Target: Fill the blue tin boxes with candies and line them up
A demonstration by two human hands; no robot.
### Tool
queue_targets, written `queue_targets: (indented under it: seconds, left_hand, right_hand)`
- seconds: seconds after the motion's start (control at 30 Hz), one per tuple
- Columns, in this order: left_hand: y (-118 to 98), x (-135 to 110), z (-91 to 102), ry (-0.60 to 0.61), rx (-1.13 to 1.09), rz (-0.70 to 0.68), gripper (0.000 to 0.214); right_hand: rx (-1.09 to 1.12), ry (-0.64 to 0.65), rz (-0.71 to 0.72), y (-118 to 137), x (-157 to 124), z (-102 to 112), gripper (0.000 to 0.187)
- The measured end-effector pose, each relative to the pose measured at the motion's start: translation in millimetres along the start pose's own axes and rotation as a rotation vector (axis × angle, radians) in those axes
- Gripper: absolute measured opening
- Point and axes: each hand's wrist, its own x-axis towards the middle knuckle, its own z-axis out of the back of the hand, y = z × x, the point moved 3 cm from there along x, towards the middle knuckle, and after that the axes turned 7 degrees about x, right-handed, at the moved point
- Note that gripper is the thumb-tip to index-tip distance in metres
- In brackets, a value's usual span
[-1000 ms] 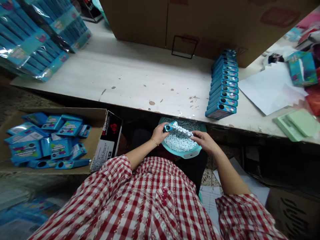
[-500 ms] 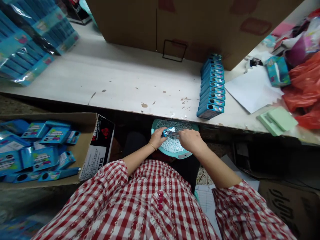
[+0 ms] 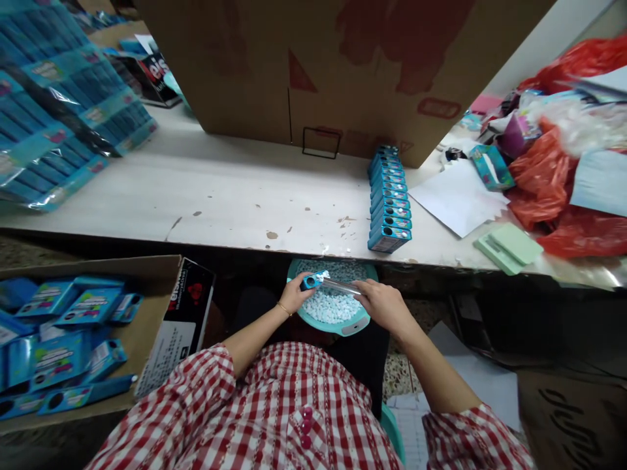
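My left hand (image 3: pixel 292 295) is closed around a small blue box (image 3: pixel 310 281), held tilted with white pellets at its far end. My right hand (image 3: pixel 385 304) grips a narrow, shiny, see-through or metal scoop (image 3: pixel 343 286), and its tip meets the pellets at the box's end. Both hands are above a turquoise basin (image 3: pixel 360 325) on my lap, under the table edge. Small white pellets (image 3: pixel 333 308) fill the basin. The exact shape of the scoop is hard to make out.
On the white table (image 3: pixel 235 196) stands a row of blue boxes (image 3: pixel 390 202) before a big cardboard carton (image 3: pixel 255 72). Wrapped blue packs (image 3: pixel 63 98) lie left. An open carton (image 3: pixel 161 313) holds loose blue boxes. A green plastic case (image 3: pixel 509 247) and red bags (image 3: pixel 543 176) lie right.
The camera has tilted up, so everything sits lower in view. The scoop has drawn slightly back from the blue box, showing more of its length; both hands keep their hold.
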Motion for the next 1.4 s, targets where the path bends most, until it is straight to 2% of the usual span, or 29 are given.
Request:
queue_targets:
  seconds: [0.07,0.2,0.33,0.43,0.57,0.63,0.7,0.83,0.97,1.1,1.2,1.4]
  left_hand:
    - [0.2,1.5,2.6,-0.019,-0.076,0.049,0.039]
    - [-6.0,1.9,5.4,-0.002,-0.137,0.035,0.042]
    - [-9.3,2.8,8.2,-0.002,-0.159,0.020,0.042]
    - [-9.9,3.6,10.3,-0.018,-0.245,0.022,0.045]
    - [-19.8,2.4,5.5,0.011,-0.285,-0.009,0.045]
    - [-28.8,1.6,0.1,0.032,-0.294,-0.043,0.045]
    - [-36.3,2.0,-4.5,0.012,-0.312,-0.045,0.044]
    - [-41.3,4.8,-10.4,-0.064,-0.339,-0.022,0.042]
    - [-34.9,4.2,-17.5,-0.120,-0.432,0.057,0.045]
    - [-27.7,3.5,-26.1,-0.126,-0.515,0.102,0.047]
    - [-23.3,5.1,-28.2,-0.131,-0.499,0.101,0.048]
    - [-17.4,6.8,-25.1,-0.150,-0.384,0.101,0.045]
  right_hand:
    - [0.147,-0.054,-0.021,-11.1,-2.6,-4.4,0.032]
    - [0.413,-0.111,-0.059,-28.2,-6.8,-21.5,0.031]
    - [0.536,-0.218,-0.139,-42.8,-12.8,-34.9,0.031]
    - [0.723,-0.290,-0.136,-51.0,-14.7,-41.0,0.032]
    - [0.845,-0.392,-0.174,-51.6,-8.0,-47.6,0.037]
    - [0.819,-0.463,-0.165,-43.4,-3.6,-47.4,0.039]
    - [0.695,-0.518,-0.171,-31.3,-1.8,-44.5,0.041]
    - [0.161,-0.506,-0.251,-6.9,-7.2,-38.1,0.044]
    - [-0.159,-0.528,-0.183,9.0,-11.4,-41.6,0.042]
    - [-0.247,-0.558,-0.087,14.8,-9.4,-47.5,0.042]
    - [-0.278,-0.573,-0.087,15.4,-8.8,-46.4,0.042]
    - [-0.160,-0.435,-0.057,20.5,-8.2,-45.4,0.044]
